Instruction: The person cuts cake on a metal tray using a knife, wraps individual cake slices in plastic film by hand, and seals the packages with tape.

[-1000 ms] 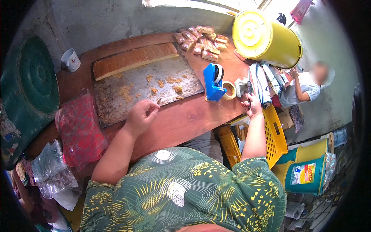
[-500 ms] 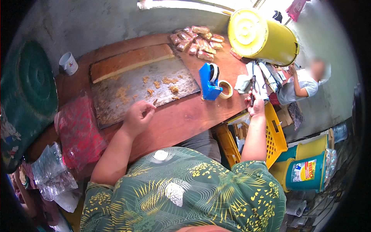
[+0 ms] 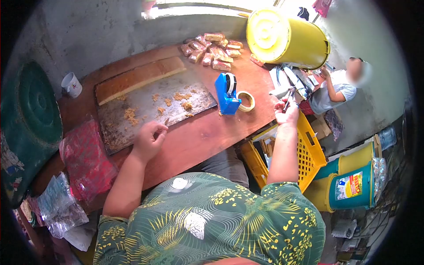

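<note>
My left hand (image 3: 150, 136) is closed in a loose pinch at the near edge of a metal baking tray (image 3: 150, 100). Whether anything small sits between its fingertips I cannot make out. A long slab of brown-topped cake (image 3: 141, 80) lies along the tray's far side, and crumbs (image 3: 130, 115) are scattered on the bare metal. Off to the right, my right hand (image 3: 287, 114) grips a slim dark-handled tool (image 3: 289, 100), its exact kind unclear. Beside that hand lie plastic packets (image 3: 295, 81) at the table's right end.
A blue tape dispenser (image 3: 228, 95) and a tape roll (image 3: 246, 101) stand right of the tray. Several wrapped cake pieces (image 3: 221, 65) are piled behind. A yellow barrel (image 3: 304, 42), a yellow crate (image 3: 312, 154), a red plastic bag (image 3: 86, 161) and a seated person (image 3: 338, 86) surround the table.
The whole view has shifted, so most of the scene sits further left. My right hand has turned the tool to a different angle. My left hand stays pinched by the tray edge.
</note>
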Demonstrator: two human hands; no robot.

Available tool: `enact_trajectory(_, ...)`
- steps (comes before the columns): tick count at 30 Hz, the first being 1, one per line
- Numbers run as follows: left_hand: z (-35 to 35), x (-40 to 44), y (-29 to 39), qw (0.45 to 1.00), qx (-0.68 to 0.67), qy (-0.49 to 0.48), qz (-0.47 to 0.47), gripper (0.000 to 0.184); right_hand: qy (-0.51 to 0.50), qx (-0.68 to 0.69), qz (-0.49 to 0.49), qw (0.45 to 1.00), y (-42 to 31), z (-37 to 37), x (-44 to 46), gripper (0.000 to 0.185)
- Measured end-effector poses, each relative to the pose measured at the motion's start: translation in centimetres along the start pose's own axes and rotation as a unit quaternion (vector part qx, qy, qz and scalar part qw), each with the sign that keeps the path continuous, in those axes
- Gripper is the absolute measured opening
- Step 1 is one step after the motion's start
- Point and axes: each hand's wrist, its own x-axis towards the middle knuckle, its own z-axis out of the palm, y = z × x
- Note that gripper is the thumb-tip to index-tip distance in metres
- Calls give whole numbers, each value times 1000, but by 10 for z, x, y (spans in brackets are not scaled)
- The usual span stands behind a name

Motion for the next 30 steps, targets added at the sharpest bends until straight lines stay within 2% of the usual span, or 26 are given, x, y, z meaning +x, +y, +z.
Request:
enact_trajectory(3, -1, 0, 0, 1000, 3, -10, -11, 10, 1, 46, -8, 999, 5, 10, -8, 25)
enact_trajectory(7, -2, -1, 3, 1000, 13, -6, -13, 11, -62, 80, 25, 995, 13, 9, -2, 25)
enact_trajectory(10, -3, -1, 0, 1000, 18, -10, -4, 11, -57, 69, 15, 996, 13, 28, -30, 25)
enact_trajectory(16, -5, 1, 2, 1000, 11, -20, -10, 10, -100, 79, 5, 992, 17, 12, -17, 22)
enact_trajectory(17, -6, 2, 3, 1000, 1, -22, -13, 9, -82, 75, -9, 994, 16, 16, -19, 20)
enact_trajectory(22, -7, 1, 4, 1000, -12, -8, -17, 9, -81, 77, 18, 994, 12, 14, -11, 21)
enact_trajectory(24, -5, 1, 2, 1000, -5, 1, 5, 10, -120, 57, -4, 991, 12, 13, -9, 21)
enact_trajectory(27, -9, 1, 4, 1000, 8, -27, -15, 10, -185, 60, -3, 981, 17, 13, -11, 21)
enact_trajectory(30, -11, 2, 7, 999, -3, -37, -35, 10, -187, 81, 42, 978, 15, 22, -28, 22)
